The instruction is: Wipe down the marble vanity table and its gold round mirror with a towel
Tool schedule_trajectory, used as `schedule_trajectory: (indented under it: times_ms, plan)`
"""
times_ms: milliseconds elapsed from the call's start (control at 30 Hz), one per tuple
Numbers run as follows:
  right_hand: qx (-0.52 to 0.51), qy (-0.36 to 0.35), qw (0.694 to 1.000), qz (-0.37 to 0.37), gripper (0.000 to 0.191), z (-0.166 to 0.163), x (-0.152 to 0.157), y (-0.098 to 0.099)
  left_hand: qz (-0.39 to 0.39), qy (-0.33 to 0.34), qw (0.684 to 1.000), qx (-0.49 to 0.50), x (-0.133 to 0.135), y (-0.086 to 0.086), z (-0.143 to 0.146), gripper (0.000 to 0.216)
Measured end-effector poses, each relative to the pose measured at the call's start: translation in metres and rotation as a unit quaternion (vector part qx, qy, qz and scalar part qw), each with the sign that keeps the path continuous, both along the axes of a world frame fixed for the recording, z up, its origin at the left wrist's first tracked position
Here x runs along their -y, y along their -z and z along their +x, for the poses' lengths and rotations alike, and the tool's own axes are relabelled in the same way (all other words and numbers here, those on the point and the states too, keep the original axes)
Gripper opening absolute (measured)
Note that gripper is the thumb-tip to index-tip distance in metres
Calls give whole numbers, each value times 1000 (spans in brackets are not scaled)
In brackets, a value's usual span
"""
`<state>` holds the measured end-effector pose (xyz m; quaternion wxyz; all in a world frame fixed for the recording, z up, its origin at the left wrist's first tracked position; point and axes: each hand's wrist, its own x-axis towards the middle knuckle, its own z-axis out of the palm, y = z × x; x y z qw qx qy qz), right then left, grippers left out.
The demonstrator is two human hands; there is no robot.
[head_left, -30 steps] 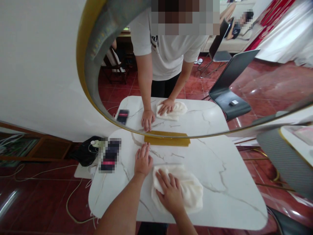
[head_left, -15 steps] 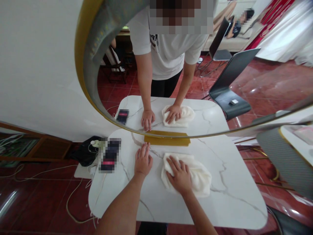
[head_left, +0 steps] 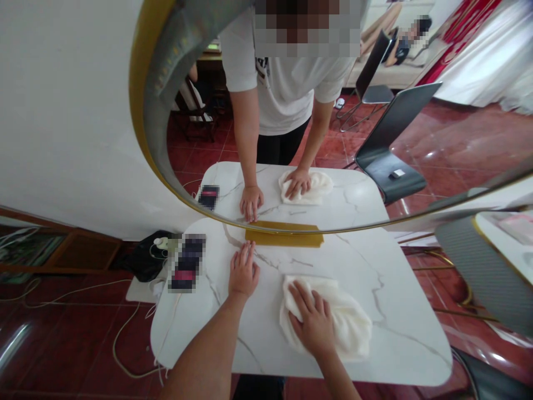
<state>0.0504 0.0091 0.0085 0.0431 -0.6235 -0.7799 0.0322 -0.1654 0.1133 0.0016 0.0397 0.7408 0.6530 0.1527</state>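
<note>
A folded white cloth [head_left: 350, 322] lies on the white marbled table [head_left: 395, 355]. My right hand [head_left: 312, 322] presses on it with the fingers spread and laid flat over the fabric, the palm down. To the left, my left hand [head_left: 244, 272] rests palm down on the bare tabletop, its fingers stretched toward the mirror. It holds nothing. The fingertips are close to a gold bracket [head_left: 283, 238] at the foot of the mirror [head_left: 353, 219]. Both hands and the cloth also appear in the reflection.
A blurred-out dark phone-like object [head_left: 187, 264] lies at the table's left edge, with cables hanging nearby. A black bag [head_left: 145, 258] stands beyond that edge. At right are a grey chair [head_left: 483, 272] and a black chair [head_left: 495, 372]. People appear reflected in the mirror.
My right hand has slid the cloth toward me and slightly right, away from the mirror, uncovering grey veining on the table. The left hand has stayed in place.
</note>
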Motion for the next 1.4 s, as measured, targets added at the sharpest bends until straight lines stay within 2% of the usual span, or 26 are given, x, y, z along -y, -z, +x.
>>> schedule_trajectory:
  times_ms: [133,233,333,567,700,833,1067,1167,1267,1400]
  plan:
    - [-4,-25,1000,-3,66,5,45,5,-4,0,1000,0,0,0,0,65]
    - [-3,-51,999,-10,65,10,49,6,-2,-2,1000,0,0,1,0,64]
    - [-2,-48,999,-11,62,17,25,5,2,-2,1000,2,0,2,0,64]
    - [3,19,1000,8,51,24,-64,-9,2,0,1000,4,-1,2,0,63]
    - [-5,40,999,14,48,22,-83,-16,8,0,1000,7,-1,2,0,63]
    - [-3,27,1000,5,53,24,-63,-14,12,4,1000,7,-1,3,-1,63]
    - [-2,5,1000,-12,61,49,23,-2,17,6,1000,4,-2,4,-1,60]
    - [-3,7,1000,-10,64,62,52,1,25,4,1000,5,-1,6,-2,60]
    - [-4,12,1000,-9,66,71,62,3,32,5,999,4,-1,9,-2,60]
    - [-21,-5,1000,-10,66,80,60,4,47,11,999,8,-1,11,-2,59]
